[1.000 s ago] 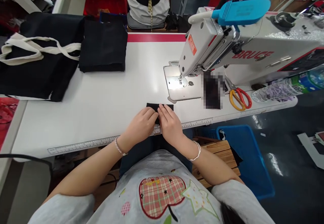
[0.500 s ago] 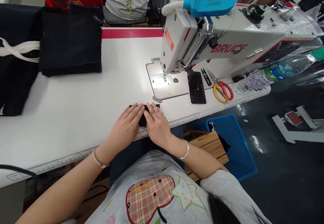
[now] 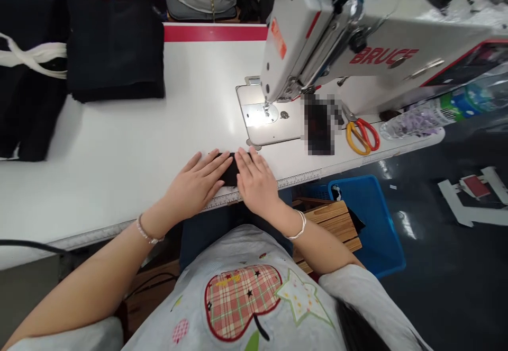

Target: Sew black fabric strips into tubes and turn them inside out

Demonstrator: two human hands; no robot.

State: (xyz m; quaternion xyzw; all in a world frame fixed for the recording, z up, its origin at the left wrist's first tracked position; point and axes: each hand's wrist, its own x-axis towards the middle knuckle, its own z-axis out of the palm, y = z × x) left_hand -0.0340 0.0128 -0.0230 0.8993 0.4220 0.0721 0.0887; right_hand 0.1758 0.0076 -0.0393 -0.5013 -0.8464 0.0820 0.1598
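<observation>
A small piece of black fabric (image 3: 229,173) lies flat at the front edge of the white sewing table (image 3: 119,144). My left hand (image 3: 198,182) rests on its left part, fingers stretched out and lying flat. On the right part lies my right hand (image 3: 257,180), its fingers also extended and flat. Between the two hands the middle of the fabric shows; its ends are under my fingers. Just beyond my hands is the metal needle plate (image 3: 273,131) of the sewing machine (image 3: 341,49).
Folded black fabric (image 3: 115,49) is stacked at the left, beside dark cloth with a white strap (image 3: 39,54). Scissors (image 3: 359,138), a pixelated dark object (image 3: 319,128) and a plastic bottle (image 3: 420,118) lie right. A blue basket (image 3: 381,224) stands below, near a wooden stool (image 3: 337,221).
My hands have spread slightly apart, exposing more of the black fabric between them. The whole view has shifted a little, with the machine now higher and further right.
</observation>
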